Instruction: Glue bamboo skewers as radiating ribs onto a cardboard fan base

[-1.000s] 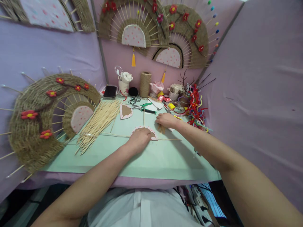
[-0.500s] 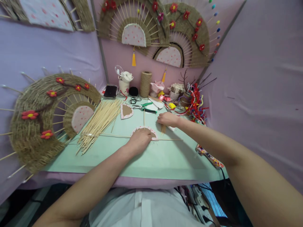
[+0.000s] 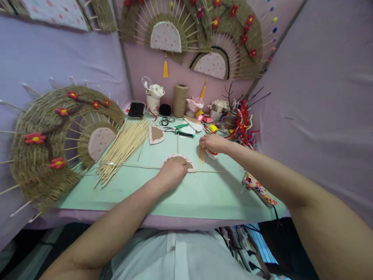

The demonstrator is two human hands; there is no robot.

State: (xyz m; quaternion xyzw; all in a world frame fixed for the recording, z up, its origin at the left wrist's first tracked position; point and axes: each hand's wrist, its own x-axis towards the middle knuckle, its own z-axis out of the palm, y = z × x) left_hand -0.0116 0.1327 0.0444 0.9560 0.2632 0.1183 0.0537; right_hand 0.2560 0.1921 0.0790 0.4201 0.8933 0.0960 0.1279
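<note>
My left hand point(image 3: 172, 170) presses down on a half-round cardboard piece point(image 3: 184, 159) with a pink-dotted cloth border, fingers bent over it. Thin bamboo sticks stick out from it: a left stick point(image 3: 142, 166), a right stick point(image 3: 211, 171) and an upright stick point(image 3: 178, 144). To the right, my right hand point(image 3: 212, 143) has its fingers curled at the upper end of some short sticks point(image 3: 202, 156) on the table. Just under that hand lies a red-and-white object point(image 3: 211, 154), partly covered. My right fingertips are too small to make out clearly.
A pile of long bamboo sticks point(image 3: 124, 149) lies left. Behind are a second cardboard piece point(image 3: 156, 134), green-handled pruning shears point(image 3: 182, 131), a twine spool point(image 3: 180, 100) and pipe cleaners point(image 3: 244, 122). A woven fan point(image 3: 43, 144) leans left; a patterned glue gun point(image 3: 258, 188) lies right.
My right hand has shifted slightly to the right, showing more of the short sticks and the red-and-white object. My left hand stays on the cardboard piece. The camera view has tilted a little.
</note>
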